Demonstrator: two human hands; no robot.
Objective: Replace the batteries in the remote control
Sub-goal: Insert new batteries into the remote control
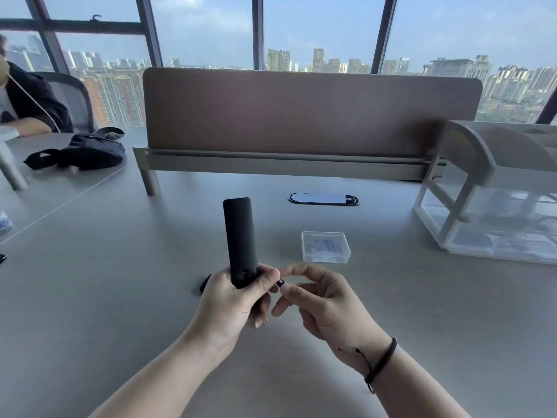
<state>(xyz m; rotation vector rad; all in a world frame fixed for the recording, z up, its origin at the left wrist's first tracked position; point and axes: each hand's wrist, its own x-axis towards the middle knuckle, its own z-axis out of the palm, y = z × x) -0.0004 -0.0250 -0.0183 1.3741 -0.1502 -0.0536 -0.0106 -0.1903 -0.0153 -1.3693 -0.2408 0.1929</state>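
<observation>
1. Grey desk (120, 297), broad and matte, carrying everything listed below
2. Brown divider screen (310, 113) standing upright along the desk's far edge
3. Clear plastic drawer unit (494, 218), at the right side of the desk
4. Black bag (87, 150), slumped at the far left
5. Left hand (232, 300), fingers wrapped round the lower end of the remote
6. Right hand (319, 297), thumb and forefinger pinched on a battery, touching the left hand's fingertips
7. Black remote control (240, 233), held upright above the desk, plain side showing
8. Small clear lidded box (325, 247), on the desk just beyond the right hand
9. Battery (281, 282), dark, mostly hidden, at the remote's lower end
</observation>
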